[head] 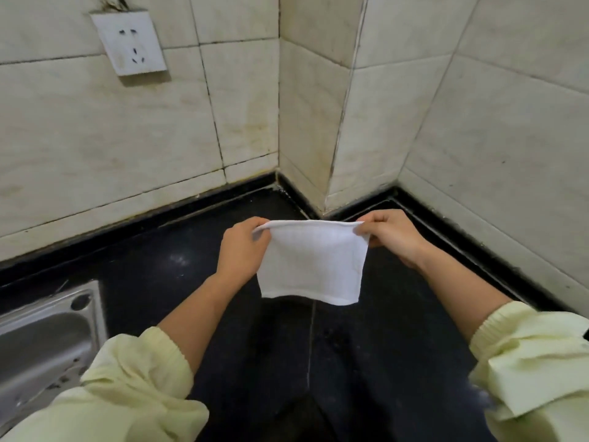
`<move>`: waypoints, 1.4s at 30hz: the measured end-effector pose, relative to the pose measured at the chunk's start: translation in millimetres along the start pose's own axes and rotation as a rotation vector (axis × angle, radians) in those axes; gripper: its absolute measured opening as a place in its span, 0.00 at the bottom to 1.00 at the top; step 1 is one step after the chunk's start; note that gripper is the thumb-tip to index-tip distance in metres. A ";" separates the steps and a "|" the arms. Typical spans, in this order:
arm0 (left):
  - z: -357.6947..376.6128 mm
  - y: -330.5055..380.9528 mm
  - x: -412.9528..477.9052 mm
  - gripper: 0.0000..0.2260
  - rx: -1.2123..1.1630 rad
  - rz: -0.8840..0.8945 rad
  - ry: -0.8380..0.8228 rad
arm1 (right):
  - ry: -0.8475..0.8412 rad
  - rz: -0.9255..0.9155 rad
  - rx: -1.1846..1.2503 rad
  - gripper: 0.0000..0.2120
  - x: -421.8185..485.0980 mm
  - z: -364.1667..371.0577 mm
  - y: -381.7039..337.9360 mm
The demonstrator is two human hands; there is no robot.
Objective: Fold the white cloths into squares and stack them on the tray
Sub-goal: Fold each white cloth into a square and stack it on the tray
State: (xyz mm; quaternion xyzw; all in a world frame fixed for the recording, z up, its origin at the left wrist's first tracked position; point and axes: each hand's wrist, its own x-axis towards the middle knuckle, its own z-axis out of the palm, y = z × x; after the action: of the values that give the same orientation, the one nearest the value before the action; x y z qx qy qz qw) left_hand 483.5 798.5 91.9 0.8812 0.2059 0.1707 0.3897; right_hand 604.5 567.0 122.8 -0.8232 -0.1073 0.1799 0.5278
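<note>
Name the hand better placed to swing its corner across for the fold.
Left, narrowly. The left hand and right hand each pinch a top corner of the white cloth; the right is hemmed by the wall, the left has open counter.

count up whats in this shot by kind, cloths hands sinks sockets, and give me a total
white cloth: 1, pinched at its top corners by both hands
hands: 2, left hand and right hand
steel sink: 1, at the left edge
wall socket: 1
total: 5
</note>
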 end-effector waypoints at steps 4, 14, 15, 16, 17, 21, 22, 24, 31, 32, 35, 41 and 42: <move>13.0 18.6 10.0 0.09 -0.035 0.058 0.020 | 0.107 -0.016 0.087 0.03 -3.7 -29.3 9.6; 12.3 -5.4 -9.1 0.10 -0.106 0.185 -0.344 | -0.079 0.195 0.164 0.06 -19.3 -56.3 50.9; 12.3 -12.2 -15.0 0.10 -0.111 0.171 -0.409 | -0.122 0.232 0.145 0.06 -22.1 -56.0 58.2; 13.1 -18.6 -20.7 0.10 -0.119 0.146 -0.473 | -0.159 0.271 0.125 0.05 -24.9 -54.7 66.5; 14.4 -25.3 -25.9 0.09 -0.130 0.111 -0.532 | -0.195 0.314 0.110 0.05 -27.9 -51.9 75.9; 23.3 -50.7 -40.5 0.08 -0.153 -0.051 -0.726 | -0.310 0.461 0.060 0.06 -41.5 -36.6 111.4; 26.4 -57.3 -42.8 0.07 -0.136 -0.076 -0.769 | -0.331 0.489 0.041 0.07 -43.5 -33.3 117.9; 33.6 -69.7 -46.6 0.05 -0.092 -0.114 -0.819 | -0.355 0.531 -0.001 0.09 -47.6 -26.9 128.4; 65.0 -79.6 -37.7 0.07 -0.045 -0.231 -0.681 | -0.270 0.528 -0.109 0.08 -40.6 -14.7 149.8; 68.2 -78.9 -34.3 0.07 -0.049 -0.236 -0.643 | -0.231 0.520 -0.111 0.07 -37.8 -12.9 151.4; 81.2 -76.5 -24.3 0.10 -0.042 -0.255 -0.559 | -0.117 0.487 -0.111 0.08 -26.9 -6.8 156.6; 106.8 -74.8 -10.0 0.18 -0.057 -0.278 -0.487 | 0.053 0.491 -0.162 0.10 -2.4 6.7 172.0; 109.2 -74.7 -8.8 0.18 -0.053 -0.287 -0.475 | 0.070 0.493 -0.180 0.10 0.3 8.9 173.1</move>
State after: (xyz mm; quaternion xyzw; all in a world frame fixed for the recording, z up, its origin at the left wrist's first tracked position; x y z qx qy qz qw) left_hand 509.2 772.5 -35.6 0.8479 0.2268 -0.0924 0.4703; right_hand 598.8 501.8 -37.7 -0.8738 0.0994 0.2644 0.3959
